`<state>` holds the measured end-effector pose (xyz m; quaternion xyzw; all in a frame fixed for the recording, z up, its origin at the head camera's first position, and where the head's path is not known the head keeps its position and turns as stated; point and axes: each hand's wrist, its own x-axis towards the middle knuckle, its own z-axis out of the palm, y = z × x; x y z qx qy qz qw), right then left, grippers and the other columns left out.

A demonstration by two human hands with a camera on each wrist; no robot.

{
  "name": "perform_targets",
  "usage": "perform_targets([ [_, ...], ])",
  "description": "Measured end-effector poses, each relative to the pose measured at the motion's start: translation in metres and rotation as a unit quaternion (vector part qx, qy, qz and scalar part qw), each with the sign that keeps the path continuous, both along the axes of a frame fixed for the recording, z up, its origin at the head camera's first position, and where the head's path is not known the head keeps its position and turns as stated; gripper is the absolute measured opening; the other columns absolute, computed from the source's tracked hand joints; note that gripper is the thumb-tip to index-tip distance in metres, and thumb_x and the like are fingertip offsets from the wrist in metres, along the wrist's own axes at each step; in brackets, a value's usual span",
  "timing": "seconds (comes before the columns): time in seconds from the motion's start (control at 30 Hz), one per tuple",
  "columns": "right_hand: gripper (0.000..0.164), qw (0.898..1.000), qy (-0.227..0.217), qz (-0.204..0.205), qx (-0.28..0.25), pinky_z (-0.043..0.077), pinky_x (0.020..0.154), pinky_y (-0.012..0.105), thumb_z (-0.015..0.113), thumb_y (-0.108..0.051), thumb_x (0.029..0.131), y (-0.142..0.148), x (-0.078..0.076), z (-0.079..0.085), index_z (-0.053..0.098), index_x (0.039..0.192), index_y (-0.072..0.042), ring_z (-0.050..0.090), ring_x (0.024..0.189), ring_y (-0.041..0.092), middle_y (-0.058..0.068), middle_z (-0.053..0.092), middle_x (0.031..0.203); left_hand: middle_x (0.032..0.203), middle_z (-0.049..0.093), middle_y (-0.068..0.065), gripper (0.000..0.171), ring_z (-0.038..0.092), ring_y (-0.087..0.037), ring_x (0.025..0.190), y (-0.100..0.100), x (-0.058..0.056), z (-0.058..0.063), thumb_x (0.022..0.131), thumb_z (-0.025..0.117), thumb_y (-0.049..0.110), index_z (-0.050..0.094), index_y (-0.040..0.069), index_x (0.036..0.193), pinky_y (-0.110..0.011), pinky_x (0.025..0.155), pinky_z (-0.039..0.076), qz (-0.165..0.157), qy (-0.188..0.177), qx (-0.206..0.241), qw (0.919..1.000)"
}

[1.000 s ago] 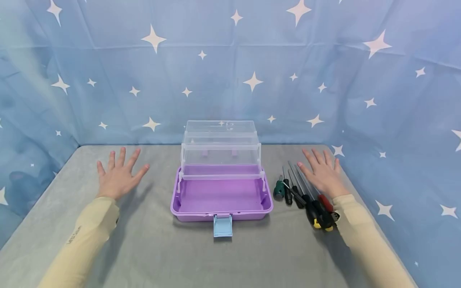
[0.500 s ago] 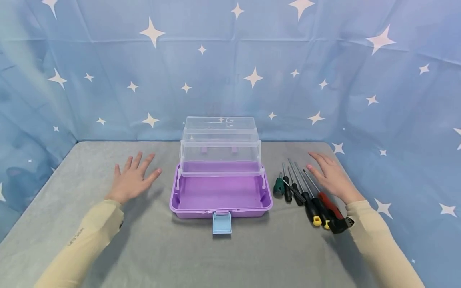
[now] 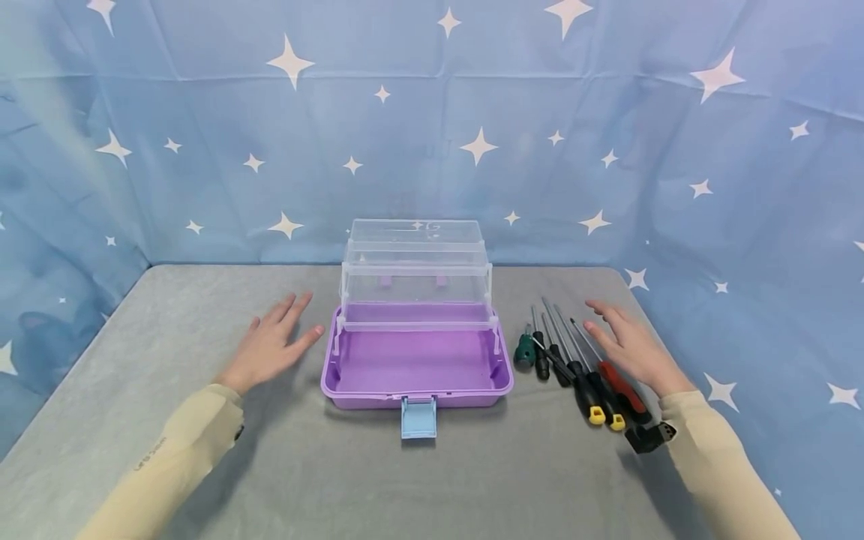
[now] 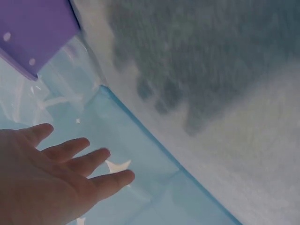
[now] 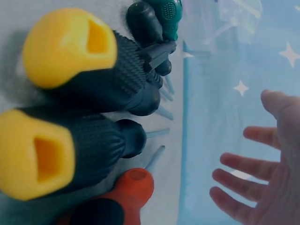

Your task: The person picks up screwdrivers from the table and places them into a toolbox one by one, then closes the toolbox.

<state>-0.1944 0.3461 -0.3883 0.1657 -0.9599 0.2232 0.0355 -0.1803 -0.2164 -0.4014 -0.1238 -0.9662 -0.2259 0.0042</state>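
Left hand [image 3: 273, 346] and right hand [image 3: 633, 343] empty, fingers extended, I flank a purple toolbox [image 3: 364, 402] and, to its right, screwdrivers [image 3: 583, 384] likely stiff and best gripped by their thick handles [image 5: 96, 89].

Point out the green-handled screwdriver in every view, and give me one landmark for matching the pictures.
Head: the green-handled screwdriver lies right of centre, just beside the right side of the purple box.
Left wrist: not in it.
Right wrist: at the top edge, slightly right of centre.
Shared landmark: the blue star-print cloth, which shows in all three views, left wrist and right wrist included.
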Motion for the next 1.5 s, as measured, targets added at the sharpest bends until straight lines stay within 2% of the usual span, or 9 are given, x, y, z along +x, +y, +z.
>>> perform_targets([
  [0.13, 0.052, 1.000, 0.001, 0.002, -0.003, 0.036, 0.089, 0.065, 0.044, -0.030, 0.105, 0.002, 0.004, -0.003, 0.037, 0.145, 0.002, 0.043, 0.119, 0.048, 0.032, 0.044, 0.135, 0.153, 0.021, -0.029, 0.077, 0.024, -0.048, 0.136, 0.007, 0.003, -0.005, 0.098, 0.043, 0.054, 0.020, 0.006, 0.154, -0.067, 0.105, 0.018, -0.019, -0.001, 0.017, 0.9997],
  [0.27, 0.051, 1.000, -0.005, 0.000, -0.009, 0.040, 0.086, 0.064, 0.044, -0.028, 0.104, 0.005, 0.007, -0.005, 0.037, 0.144, 0.002, 0.046, 0.115, 0.047, 0.032, 0.046, 0.132, 0.153, 0.021, -0.030, 0.083, 0.024, -0.049, 0.136, 0.014, 0.007, -0.012, 0.096, 0.049, 0.053, 0.019, 0.001, 0.153, -0.062, 0.107, 0.022, -0.040, -0.011, 0.039, 0.9984],
  [0.47, 0.050, 1.000, -0.019, -0.004, -0.016, 0.043, 0.087, 0.063, 0.044, -0.027, 0.105, 0.012, 0.011, -0.013, 0.036, 0.144, 0.003, 0.051, 0.110, 0.047, 0.033, 0.048, 0.130, 0.154, 0.017, -0.028, 0.095, 0.019, -0.044, 0.140, 0.023, 0.014, -0.020, 0.091, 0.058, 0.051, 0.013, -0.008, 0.151, -0.057, 0.110, 0.019, -0.082, -0.030, 0.072, 0.9936],
  [0.73, 0.048, 1.000, -0.019, -0.003, -0.018, 0.046, 0.083, 0.061, 0.045, -0.023, 0.104, 0.023, 0.021, -0.020, 0.038, 0.142, 0.006, 0.055, 0.105, 0.046, 0.033, 0.051, 0.125, 0.158, 0.008, -0.022, 0.120, 0.017, -0.041, 0.141, 0.035, 0.022, -0.029, 0.077, 0.076, 0.049, -0.004, 0.005, 0.154, -0.058, 0.108, 0.023, -0.122, -0.039, 0.148, 0.9806],
  [0.97, 0.048, 1.000, -0.018, -0.007, -0.019, 0.048, 0.078, 0.060, 0.045, -0.023, 0.104, 0.030, 0.029, -0.025, 0.039, 0.141, 0.007, 0.058, 0.097, 0.045, 0.032, 0.053, 0.121, 0.160, 0.001, -0.018, 0.127, 0.012, -0.041, 0.142, 0.038, 0.024, -0.032, 0.074, 0.080, 0.050, -0.012, 0.013, 0.154, -0.061, 0.107, 0.022, -0.116, -0.061, 0.166, 0.9773],
  [1.27, 0.043, 1.000, -0.007, -0.001, -0.025, 0.049, 0.075, 0.058, 0.048, -0.018, 0.103, 0.035, 0.033, -0.030, 0.043, 0.137, 0.008, 0.060, 0.093, 0.042, 0.030, 0.057, 0.115, 0.160, -0.002, -0.017, 0.126, 0.009, -0.040, 0.143, 0.037, 0.023, -0.030, 0.075, 0.079, 0.048, -0.012, 0.010, 0.154, -0.060, 0.108, 0.020, -0.118, -0.067, 0.173, 0.9756],
  [1.5, 0.040, 1.000, -0.001, 0.003, -0.016, 0.050, 0.075, 0.055, 0.049, -0.017, 0.102, 0.038, 0.036, -0.034, 0.046, 0.135, 0.005, 0.062, 0.093, 0.039, 0.027, 0.060, 0.113, 0.159, -0.002, -0.019, 0.127, 0.010, -0.041, 0.142, 0.035, 0.020, -0.027, 0.075, 0.080, 0.045, -0.012, 0.008, 0.154, -0.059, 0.109, 0.019, -0.131, -0.067, 0.177, 0.9730],
])
